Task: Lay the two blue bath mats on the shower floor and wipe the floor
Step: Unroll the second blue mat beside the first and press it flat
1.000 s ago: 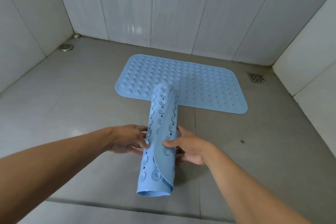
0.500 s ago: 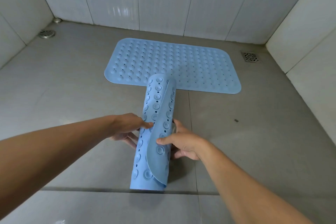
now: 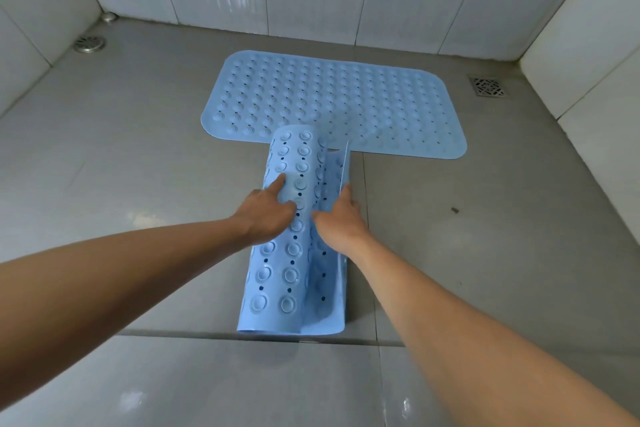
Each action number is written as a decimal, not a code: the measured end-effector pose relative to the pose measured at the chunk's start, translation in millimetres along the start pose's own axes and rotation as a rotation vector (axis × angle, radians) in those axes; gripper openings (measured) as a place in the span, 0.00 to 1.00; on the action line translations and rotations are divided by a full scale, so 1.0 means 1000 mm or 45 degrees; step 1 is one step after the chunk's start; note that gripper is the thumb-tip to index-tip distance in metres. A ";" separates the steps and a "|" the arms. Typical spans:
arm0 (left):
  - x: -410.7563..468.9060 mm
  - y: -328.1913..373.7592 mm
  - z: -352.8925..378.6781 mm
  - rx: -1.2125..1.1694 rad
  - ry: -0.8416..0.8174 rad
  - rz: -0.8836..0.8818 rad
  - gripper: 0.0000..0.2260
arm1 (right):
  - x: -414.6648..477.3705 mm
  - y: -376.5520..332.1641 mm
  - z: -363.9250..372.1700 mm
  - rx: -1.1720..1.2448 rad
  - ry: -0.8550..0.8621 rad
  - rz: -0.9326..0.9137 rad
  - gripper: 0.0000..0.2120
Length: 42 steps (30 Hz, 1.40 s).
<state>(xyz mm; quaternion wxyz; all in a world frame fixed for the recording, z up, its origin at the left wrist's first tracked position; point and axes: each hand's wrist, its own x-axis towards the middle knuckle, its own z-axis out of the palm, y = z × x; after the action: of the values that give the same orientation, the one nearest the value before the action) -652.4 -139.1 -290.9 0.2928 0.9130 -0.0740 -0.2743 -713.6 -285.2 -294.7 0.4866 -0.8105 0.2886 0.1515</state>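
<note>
A tiled shower seen from above, two bare arms reaching in from 6 o'clock. One blue bath mat [image 3: 332,104] lies flat on the grey shower floor [image 3: 121,156] towards 12 o'clock, its long side running 9 to 3. The second blue bath mat [image 3: 291,263] lies in the middle, lengthwise from 6 to 12, partly rolled, suction cups showing on the outside of the hump. Its far end appears to meet or overlap the flat mat's near edge. The likely trouble is springback: the rubber holds its curl, so if either hand lifts too soon the hump may roll shut again. Unrolled where it lies, it may also ride up on the first mat, leaving a ridge and cups that cannot grip the floor. The left hand [image 3: 268,210] rests on top of the hump, forefinger straight and pointing to 12 o'clock, the other fingers bent loosely over the curve, pressing rather than gripping. The right hand [image 3: 337,218] lies spread on the loose flap at 3 o'clock of the hump, thumb out towards the roll, fingertips touching the raised edge; it seems to push the flap down, not pinch it. No cloth is in view.
</note>
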 end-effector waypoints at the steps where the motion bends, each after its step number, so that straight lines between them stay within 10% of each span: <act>1: 0.003 -0.001 0.003 0.025 0.016 0.011 0.37 | 0.000 0.002 -0.001 -0.046 0.020 -0.024 0.46; 16: -0.002 -0.005 0.006 0.309 0.099 0.234 0.26 | 0.014 0.042 0.002 -1.332 0.122 -0.068 0.38; 21: -0.006 0.006 0.006 0.362 0.161 0.250 0.27 | 0.019 0.058 0.021 -0.935 -0.092 0.032 0.36; 42: 0.009 -0.011 0.006 0.597 -0.031 0.224 0.38 | 0.021 0.053 0.009 -1.005 0.032 0.034 0.36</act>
<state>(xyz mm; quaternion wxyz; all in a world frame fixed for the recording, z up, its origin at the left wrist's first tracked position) -648.4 -135.8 -304.8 0.0946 0.9427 -0.2181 -0.2339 -729.0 -302.7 -347.1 0.1320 -0.9332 0.2246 0.2473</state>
